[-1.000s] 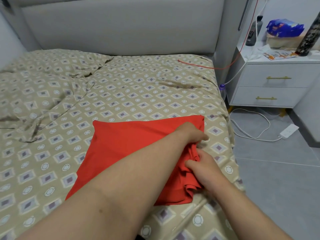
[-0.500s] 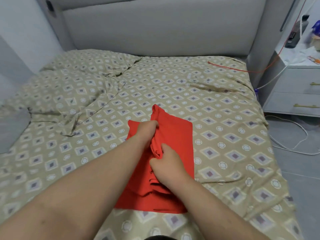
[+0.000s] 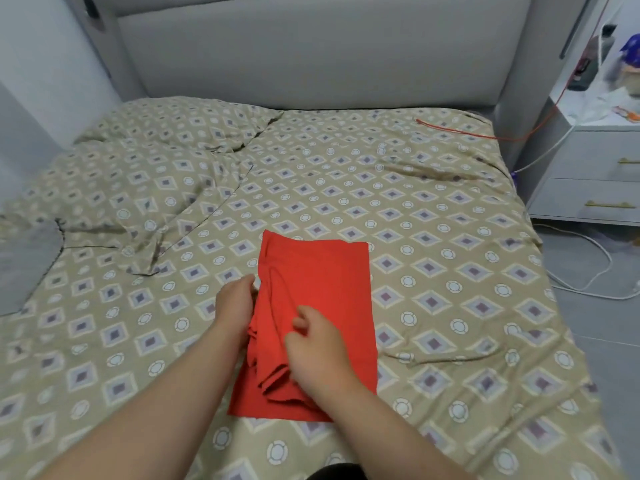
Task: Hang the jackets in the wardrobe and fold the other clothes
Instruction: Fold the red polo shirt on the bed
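Folded since the earlier frame: garment (image 3: 322, 299) now lies flat as a narrow red strip; both hands are down on its near half.

Garment sits mid-bed (image 3: 450, 237), long axis running away from the person toward the headboard, far end square and smooth, near end bunched with loose hems. Left hand (image 3: 235, 303) is at the strip's left edge, fingers curled with tips tucked into the fold. Right hand (image 3: 317, 348) rests on top of the bunched cloth, fingers bent; cannot tell whether its grip pinches or only presses. Right hand is nearer the loose end. Likely next: an end-to-end fold along the long axis. Open bedding lies beyond the far end and to the right; rumpled cover is on the left, the bed's right edge well apart.
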Demonstrator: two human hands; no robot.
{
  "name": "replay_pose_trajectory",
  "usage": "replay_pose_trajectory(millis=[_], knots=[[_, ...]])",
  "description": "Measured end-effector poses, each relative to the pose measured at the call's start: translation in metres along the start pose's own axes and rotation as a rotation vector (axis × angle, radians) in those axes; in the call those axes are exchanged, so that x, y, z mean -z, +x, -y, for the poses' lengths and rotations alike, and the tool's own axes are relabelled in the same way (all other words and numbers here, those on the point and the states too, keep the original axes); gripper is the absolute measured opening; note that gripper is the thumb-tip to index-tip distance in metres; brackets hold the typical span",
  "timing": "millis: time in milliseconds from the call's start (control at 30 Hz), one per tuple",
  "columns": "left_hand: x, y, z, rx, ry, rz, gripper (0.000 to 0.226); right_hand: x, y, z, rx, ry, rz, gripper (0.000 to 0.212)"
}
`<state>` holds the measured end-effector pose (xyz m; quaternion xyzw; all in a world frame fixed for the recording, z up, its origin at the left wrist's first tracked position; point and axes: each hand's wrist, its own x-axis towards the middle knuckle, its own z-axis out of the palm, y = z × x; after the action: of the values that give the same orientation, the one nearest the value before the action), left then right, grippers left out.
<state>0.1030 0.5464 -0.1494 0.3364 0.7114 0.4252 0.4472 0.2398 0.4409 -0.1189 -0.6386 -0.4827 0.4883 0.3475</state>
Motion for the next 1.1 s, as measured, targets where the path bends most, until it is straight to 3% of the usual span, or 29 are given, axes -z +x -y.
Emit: replay_pose_trajectory(millis=[67, 167, 200, 267, 367, 400, 467, 533, 600, 633, 667, 767, 867, 967, 1033, 1100], knots=[[0.016, -0.022, 0.020, 0.135, -0.318, 0.024, 0.028, 0.027, -0.012, -0.018, -0.004, -0.031, -0.170, 0.040], [0.036, -0.066, 0.035, 0.087, -0.406, -0.006, 0.031, 0.052, -0.037, -0.053, -0.051, -0.138, -0.284, 0.026], [0.038, -0.081, 0.036, 0.016, -0.339, -0.013, 0.029, 0.053, -0.043, -0.064, -0.074, -0.147, -0.289, 0.023], [0.035, -0.102, 0.035, -0.200, 0.040, -0.021, 0.031, 0.050, -0.046, -0.076, -0.088, -0.147, -0.291, 0.018], [0.024, -0.116, 0.034, -0.347, 0.636, -0.051, 0.065, 0.047, -0.046, -0.074, -0.067, -0.200, -0.275, 0.022], [0.020, -0.115, 0.035, -0.367, 0.729, -0.054, 0.066, 0.047, -0.047, -0.073, -0.058, -0.212, -0.274, 0.025], [0.017, -0.115, 0.031, -0.381, 0.749, -0.025, 0.036, 0.049, -0.050, -0.074, -0.044, -0.231, -0.263, 0.029], [0.020, -0.106, 0.034, -0.188, 0.369, 0.002, 0.009, 0.051, -0.053, -0.078, -0.044, -0.254, -0.242, 0.032], [0.028, -0.100, 0.037, 0.188, -0.327, 0.067, 0.019, 0.054, -0.056, -0.081, -0.040, -0.261, -0.230, 0.035], [0.032, -0.097, 0.043, 0.335, -0.533, 0.059, 0.024, 0.054, -0.056, -0.082, -0.042, -0.262, -0.222, 0.036], [0.037, -0.094, 0.051, 0.408, -0.572, 0.041, 0.025, 0.054, -0.056, -0.083, -0.044, -0.263, -0.212, 0.036], [0.046, -0.098, 0.052, 0.284, -0.145, -0.057, 0.005, 0.054, -0.057, -0.082, -0.084, -0.244, -0.193, 0.035], [0.050, -0.101, 0.046, -0.032, 0.424, -0.141, 0.026, 0.056, -0.056, -0.079, -0.113, -0.198, -0.199, 0.027], [0.049, -0.101, 0.048, -0.190, 0.443, -0.017, 0.023, 0.057, -0.052, -0.074, -0.155, -0.177, -0.153, 0.024], [0.047, -0.100, 0.052, -0.136, 0.395, 0.004, 0.017, 0.056, -0.046, -0.073, -0.189, -0.164, -0.087, 0.025], [0.047, -0.093, 0.055, 0.012, 0.336, -0.068, 0.027, 0.056, -0.043, -0.074, -0.245, -0.005, -0.062, 0.019]])
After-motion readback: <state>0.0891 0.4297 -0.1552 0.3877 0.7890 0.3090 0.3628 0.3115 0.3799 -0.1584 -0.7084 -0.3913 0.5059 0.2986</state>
